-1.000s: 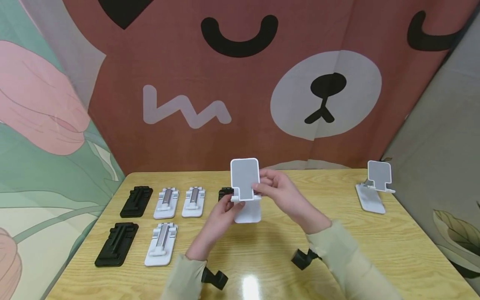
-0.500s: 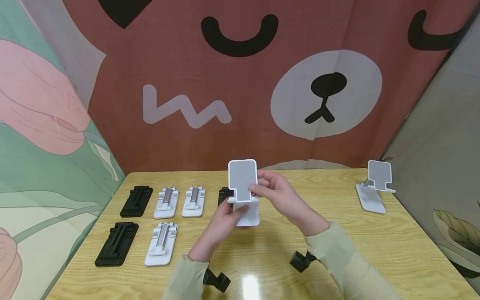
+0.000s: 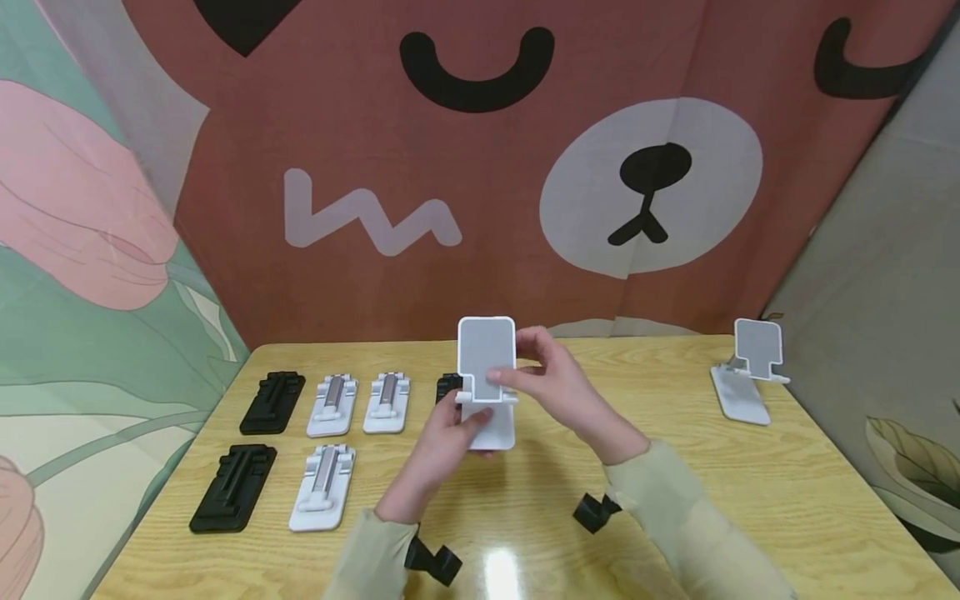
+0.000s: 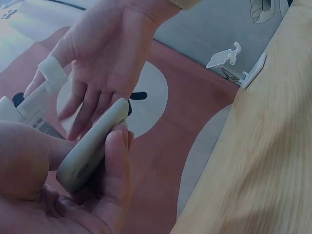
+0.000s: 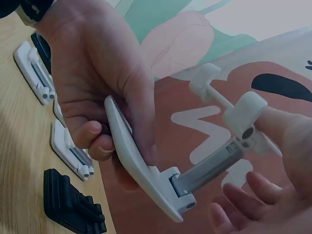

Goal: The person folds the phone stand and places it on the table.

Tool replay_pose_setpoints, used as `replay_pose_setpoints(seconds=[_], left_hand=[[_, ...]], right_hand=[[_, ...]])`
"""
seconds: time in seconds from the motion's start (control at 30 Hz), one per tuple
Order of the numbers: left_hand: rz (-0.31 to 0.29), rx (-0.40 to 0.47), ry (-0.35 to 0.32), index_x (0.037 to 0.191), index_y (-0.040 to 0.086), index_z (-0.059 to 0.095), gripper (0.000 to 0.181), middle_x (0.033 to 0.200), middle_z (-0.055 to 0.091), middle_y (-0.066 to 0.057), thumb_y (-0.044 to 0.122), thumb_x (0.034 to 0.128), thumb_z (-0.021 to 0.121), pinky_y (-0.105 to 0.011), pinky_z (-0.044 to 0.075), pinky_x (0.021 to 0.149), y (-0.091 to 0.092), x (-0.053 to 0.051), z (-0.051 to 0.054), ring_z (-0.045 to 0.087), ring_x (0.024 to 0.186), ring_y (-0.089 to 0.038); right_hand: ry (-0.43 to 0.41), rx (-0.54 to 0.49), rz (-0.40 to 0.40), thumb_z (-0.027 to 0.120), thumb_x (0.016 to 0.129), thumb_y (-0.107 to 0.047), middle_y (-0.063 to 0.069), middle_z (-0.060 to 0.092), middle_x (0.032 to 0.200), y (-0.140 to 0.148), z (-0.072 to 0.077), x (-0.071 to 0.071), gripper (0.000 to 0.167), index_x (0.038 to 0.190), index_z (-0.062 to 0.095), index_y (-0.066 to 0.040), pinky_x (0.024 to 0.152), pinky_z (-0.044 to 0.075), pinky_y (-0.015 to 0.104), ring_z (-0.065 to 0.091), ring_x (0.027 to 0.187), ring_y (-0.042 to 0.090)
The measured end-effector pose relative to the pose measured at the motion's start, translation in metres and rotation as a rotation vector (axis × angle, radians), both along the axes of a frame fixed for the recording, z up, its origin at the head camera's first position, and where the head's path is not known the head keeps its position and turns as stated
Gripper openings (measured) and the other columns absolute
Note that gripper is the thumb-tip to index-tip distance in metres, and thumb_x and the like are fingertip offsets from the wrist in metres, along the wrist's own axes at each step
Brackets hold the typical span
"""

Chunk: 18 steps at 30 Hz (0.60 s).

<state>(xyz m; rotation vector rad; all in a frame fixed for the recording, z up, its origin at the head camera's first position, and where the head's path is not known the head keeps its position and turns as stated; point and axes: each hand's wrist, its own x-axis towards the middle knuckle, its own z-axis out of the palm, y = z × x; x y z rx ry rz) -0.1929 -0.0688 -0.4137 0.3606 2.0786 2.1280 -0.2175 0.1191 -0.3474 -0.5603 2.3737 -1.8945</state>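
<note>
An unfolded white phone stand (image 3: 480, 354) with a grey pad is held up above the table in the head view. My left hand (image 3: 438, 446) grips its base (image 5: 139, 165), the thumb lying on the upper face. With the thumb on the front of the grey pad, my right hand (image 3: 566, 396) pinches the upper plate; its other fingers reach behind the edge. A metal arm (image 5: 209, 165) joins base and plate in the right wrist view. Just behind the left hand lies a folded black phone stand (image 3: 447, 384), partly hidden.
Three folded white phone stands (image 3: 322, 490) and two black ones (image 3: 234, 489) lie on the left of the wooden table (image 3: 637, 517). At the back right another white stand (image 3: 757, 350) stands unfolded. A printed bear cloth (image 3: 480, 233) hangs behind the table.
The held stand has shifted slightly left. My right thumb has slid left across the grey pad, and the right forearm has come slightly left. The other stands have stayed put.
</note>
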Motion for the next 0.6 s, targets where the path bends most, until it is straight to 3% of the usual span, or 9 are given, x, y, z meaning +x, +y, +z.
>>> replay_pose_setpoints(seconds=[0.1,0.23,0.4,0.6], left_hand=[[0.004,0.001,0.002,0.138,-0.013,0.041,0.042,0.106,0.065,-0.024,0.005,0.1024,0.056,-0.054,0.059,0.071,0.001,0.0,0.001,0.069,0.079,-0.027],[0.0,-0.005,-0.003,0.14,-0.012,0.04,0.045,0.106,0.065,-0.023,0.007,0.1029,0.057,-0.048,0.06,0.068,-0.001,0.002,0.004,0.069,0.079,-0.025],[-0.01,-0.013,-0.012,0.14,-0.013,0.038,0.047,0.106,0.065,-0.022,0.009,0.1031,0.057,-0.038,0.059,0.066,-0.002,0.003,0.007,0.068,0.077,-0.024],[-0.025,-0.016,-0.005,0.14,-0.014,0.038,0.047,0.103,0.067,-0.021,0.009,0.1035,0.056,-0.041,0.06,0.067,-0.001,0.004,0.007,0.069,0.077,-0.024]], right_hand=[[-0.009,-0.02,0.063,0.075,0.095,-0.02,0.014,0.059,0.136,0.0,-0.001,-0.003,0.057,0.143,0.05,-0.003,0.104,0.046,0.049,0.057,0.125,0.031],[-0.018,-0.009,0.128,0.069,0.1,-0.025,0.012,0.063,0.134,0.001,-0.003,-0.006,0.054,0.146,0.051,-0.004,0.107,0.042,0.051,0.059,0.125,0.027],[0.0,0.004,0.121,0.065,0.102,-0.027,0.011,0.065,0.132,0.003,-0.006,-0.009,0.05,0.145,0.053,-0.004,0.105,0.044,0.051,0.061,0.122,0.025],[0.057,0.023,0.084,0.069,0.1,-0.025,0.009,0.068,0.126,0.004,-0.011,-0.013,0.046,0.139,0.059,-0.004,0.102,0.047,0.049,0.065,0.116,0.025]])
